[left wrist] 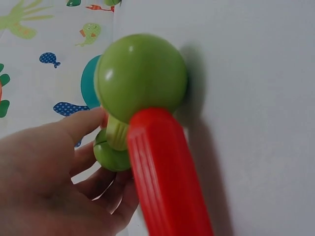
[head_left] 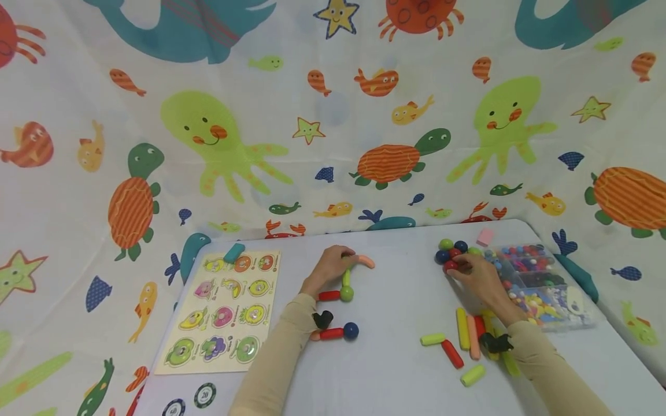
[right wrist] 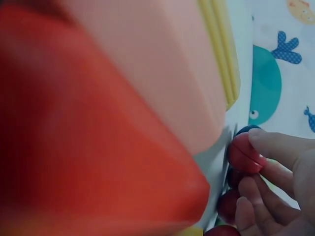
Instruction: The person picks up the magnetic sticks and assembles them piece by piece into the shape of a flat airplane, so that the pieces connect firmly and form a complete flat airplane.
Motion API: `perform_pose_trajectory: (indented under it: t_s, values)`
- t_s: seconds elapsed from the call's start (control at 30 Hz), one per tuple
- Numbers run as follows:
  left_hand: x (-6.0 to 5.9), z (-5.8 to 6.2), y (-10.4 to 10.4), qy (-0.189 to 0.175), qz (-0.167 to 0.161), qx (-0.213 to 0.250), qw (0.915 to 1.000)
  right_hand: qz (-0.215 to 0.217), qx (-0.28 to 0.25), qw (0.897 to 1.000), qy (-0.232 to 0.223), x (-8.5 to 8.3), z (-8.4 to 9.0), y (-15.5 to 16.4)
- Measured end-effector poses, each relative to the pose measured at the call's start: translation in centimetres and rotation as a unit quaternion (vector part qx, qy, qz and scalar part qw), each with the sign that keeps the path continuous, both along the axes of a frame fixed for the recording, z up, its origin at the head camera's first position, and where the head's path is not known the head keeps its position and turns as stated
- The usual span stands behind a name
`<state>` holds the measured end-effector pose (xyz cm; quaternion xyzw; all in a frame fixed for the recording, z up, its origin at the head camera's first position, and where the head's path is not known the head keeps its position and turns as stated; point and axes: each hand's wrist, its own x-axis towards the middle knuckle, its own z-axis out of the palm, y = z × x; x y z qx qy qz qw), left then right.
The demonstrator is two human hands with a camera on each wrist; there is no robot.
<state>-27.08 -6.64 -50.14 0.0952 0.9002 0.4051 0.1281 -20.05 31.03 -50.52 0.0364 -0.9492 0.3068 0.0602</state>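
Sea-creature fabric of octopuses, turtles and fish hung behind a pale table [head_left: 395, 370] where a person in cream sleeves worked with toy rods and balls. Their left hand [head_left: 329, 267] curled its fingers around the top of a half-built figure, where a green rod [head_left: 346, 278] met a curved orange piece [head_left: 366, 260]; below sat a green ball [head_left: 346, 294] joined to a red rod [head_left: 329, 296], with a second red rod and a blue ball [head_left: 351, 330] lying nearer the person. The right hand [head_left: 476, 276] pinched a red ball [head_left: 450, 266] at the edge of a cluster of loose balls, beside a clear box of beads [head_left: 541, 286]. More rods in yellow, pink, red and green lay by the right wrist.

Smooth and glossy, the pieces looked like light, hard plastic: stiff, unlikely to break, but round enough to roll or slip. A ball seemed best held by fingertips across its middle, a rod along its ribbed sides. A fruit puzzle board [head_left: 224, 309] lay to the left, apart from the work.
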Motion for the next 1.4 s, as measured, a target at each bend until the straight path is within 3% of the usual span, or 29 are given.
perform_pose_trajectory:
  t_s: [0.2, 0.67, 0.93, 1.17, 1.4]
  values:
    - [0.0, 0.1, 0.1, 0.006, -0.010, -0.015, 0.9998, 0.002, 0.005, 1.000, 0.018, -0.1, -0.1, -0.3]
    - [-0.1, 0.1, -0.5, 0.006, -0.001, -0.004, 1.0000, 0.031, -0.008, 0.999, -0.005, -0.4, 0.6, -2.1]
    - [-0.3, -0.2, -0.8, 0.001, -0.002, 0.005, 1.0000, 0.071, -0.035, 0.996, -0.037, -1.3, 0.9, -5.1]
    - [-0.4, -0.2, -0.9, -0.001, -0.001, 0.002, 1.0000, 0.113, -0.055, 0.992, -0.028, -2.4, 1.7, -8.8]
    - [-0.4, -0.2, -0.8, -0.004, -0.008, 0.007, 0.9999, 0.118, -0.061, 0.989, -0.058, -3.2, 1.2, -12.7]
